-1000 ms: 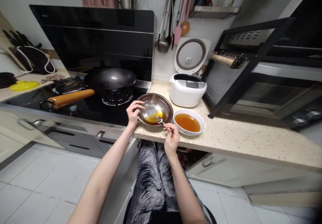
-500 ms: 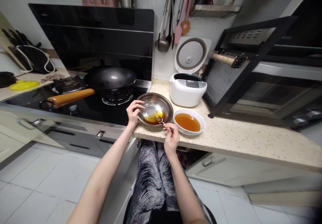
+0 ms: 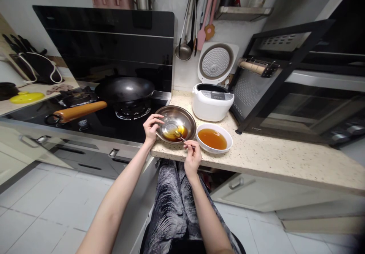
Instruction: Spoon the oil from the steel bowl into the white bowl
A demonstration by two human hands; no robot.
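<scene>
A shallow steel bowl (image 3: 186,116) with some amber liquid in its bottom sits tilted at the counter's front left corner. My left hand (image 3: 151,128) grips its left rim, thumb and fingers closed on the edge. Between the pinched fingers of my right hand (image 3: 193,156) is the handle of a metal spoon (image 3: 178,134), whose head lies in the liquid. Just right of the steel bowl stands a white bowl (image 3: 230,139) filled with a clear brownish-orange liquid; neither hand holds it.
Behind the bowls is a white rice cooker (image 3: 213,107) with its lid up. A black wok (image 3: 125,88) with a wooden handle sits on the hob at left. The oven (image 3: 313,109) and its black rack occupy the right. Utensils (image 3: 185,50) hang on the wall.
The spoon and my right hand have shifted slightly to the left within the steel bowl. My left hand keeps its place on the rim.
</scene>
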